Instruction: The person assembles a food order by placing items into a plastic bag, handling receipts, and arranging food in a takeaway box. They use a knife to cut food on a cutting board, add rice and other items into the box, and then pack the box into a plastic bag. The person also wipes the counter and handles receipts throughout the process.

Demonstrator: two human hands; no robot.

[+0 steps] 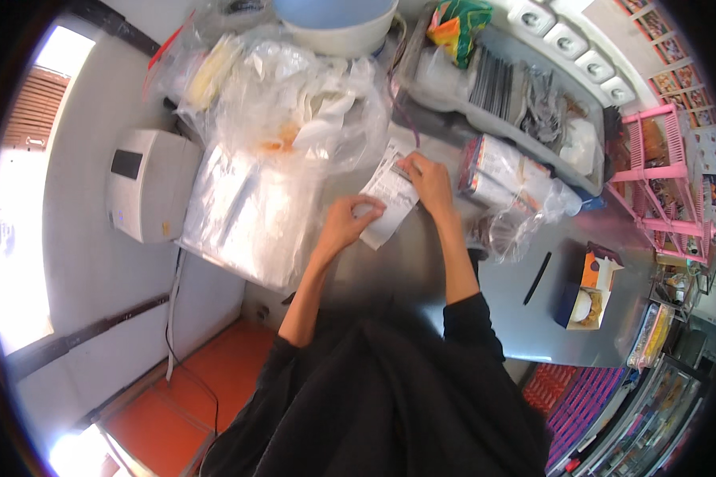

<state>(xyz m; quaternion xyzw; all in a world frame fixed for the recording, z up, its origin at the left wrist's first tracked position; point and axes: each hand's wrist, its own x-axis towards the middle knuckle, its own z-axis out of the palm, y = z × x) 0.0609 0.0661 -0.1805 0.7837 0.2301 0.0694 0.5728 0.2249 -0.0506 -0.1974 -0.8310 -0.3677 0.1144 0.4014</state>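
Observation:
Several printed paper slips (391,203), which look like receipts, lie over one another above the metal tabletop, bearing small writing. My right hand (431,182) grips their upper right edge between thumb and fingers. From the other side, my left hand (347,223) pinches the lower left edge with thumb and forefinger. Just left of that hand lies a stack of clear plastic bags (256,220). Beside my right wrist are a wrapped bundle of printed packaging (504,170) and a crumpled clear plastic bag (516,229).
A grey tray (459,107) holds wrapped cutlery and dark flat items at the back right. A black pen (537,278) and an open food box (585,304) lie rightward. A white printer-like device (149,185) stands left, a bucket (340,33) behind, a pink rack (650,179) far right.

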